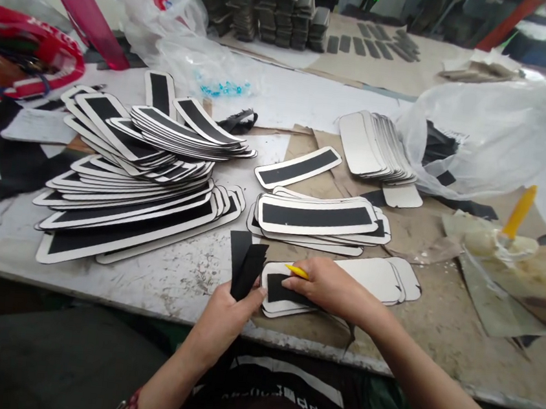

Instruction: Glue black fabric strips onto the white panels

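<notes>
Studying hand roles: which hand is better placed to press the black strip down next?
Probably the right hand: its fingers touch the flat black strip on the long white card, though it holds a pointed yellow tool. The left hand is occupied by loose black strips.

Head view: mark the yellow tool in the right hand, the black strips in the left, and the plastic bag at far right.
Yellow tool (298, 271): head view, on its exposed end.
Black strips (248, 269): head view, on the bundle's middle.
Plastic bag (507, 135): head view, on its translucent side.

White panel (370, 276) flat; black strips (249, 268) bunched
</notes>
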`<state>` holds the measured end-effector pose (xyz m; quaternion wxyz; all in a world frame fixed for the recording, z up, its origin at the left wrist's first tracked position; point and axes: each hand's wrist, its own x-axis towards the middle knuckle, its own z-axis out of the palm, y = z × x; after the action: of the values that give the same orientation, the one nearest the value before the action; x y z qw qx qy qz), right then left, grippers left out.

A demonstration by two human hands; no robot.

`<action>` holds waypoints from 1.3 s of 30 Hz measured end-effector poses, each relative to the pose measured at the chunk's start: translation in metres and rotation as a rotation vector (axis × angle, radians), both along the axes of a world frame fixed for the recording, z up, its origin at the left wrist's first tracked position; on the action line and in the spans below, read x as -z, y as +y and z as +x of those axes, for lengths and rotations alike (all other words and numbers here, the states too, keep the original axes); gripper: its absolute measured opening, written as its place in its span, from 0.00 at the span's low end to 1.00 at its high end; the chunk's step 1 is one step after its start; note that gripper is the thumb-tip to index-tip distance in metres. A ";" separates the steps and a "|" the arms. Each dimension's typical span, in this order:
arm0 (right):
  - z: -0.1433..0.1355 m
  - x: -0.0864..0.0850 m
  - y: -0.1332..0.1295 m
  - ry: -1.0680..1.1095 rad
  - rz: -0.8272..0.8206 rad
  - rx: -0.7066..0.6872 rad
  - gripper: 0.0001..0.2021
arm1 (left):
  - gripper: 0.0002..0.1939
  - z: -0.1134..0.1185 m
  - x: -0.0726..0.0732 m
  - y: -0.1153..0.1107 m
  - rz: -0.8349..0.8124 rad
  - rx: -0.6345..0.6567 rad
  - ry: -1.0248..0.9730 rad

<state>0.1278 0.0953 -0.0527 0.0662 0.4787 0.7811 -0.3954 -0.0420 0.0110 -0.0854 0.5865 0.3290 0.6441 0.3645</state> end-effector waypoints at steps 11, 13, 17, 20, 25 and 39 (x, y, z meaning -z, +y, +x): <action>-0.009 0.001 -0.001 -0.180 0.119 -0.110 0.13 | 0.17 0.008 0.002 0.005 0.009 0.018 0.135; -0.007 -0.001 -0.005 -0.214 0.158 -0.108 0.13 | 0.18 0.010 0.003 0.006 0.022 0.000 0.131; 0.030 -0.011 -0.015 -0.253 0.154 -0.048 0.13 | 0.18 0.011 0.002 0.006 0.029 -0.033 0.154; 0.078 -0.022 -0.016 -0.263 0.137 0.124 0.14 | 0.18 0.009 0.002 0.006 0.016 -0.005 0.195; 0.113 -0.026 -0.007 -0.409 0.233 0.253 0.14 | 0.16 0.006 0.009 0.004 0.018 0.004 0.271; 0.093 -0.007 0.001 -0.647 0.340 0.214 0.15 | 0.18 0.007 0.004 0.003 -0.075 0.021 0.344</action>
<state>0.2207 0.0964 -0.0454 0.1874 0.6617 0.7199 -0.0935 -0.0345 0.0142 -0.0896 0.4831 0.3713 0.7446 0.2725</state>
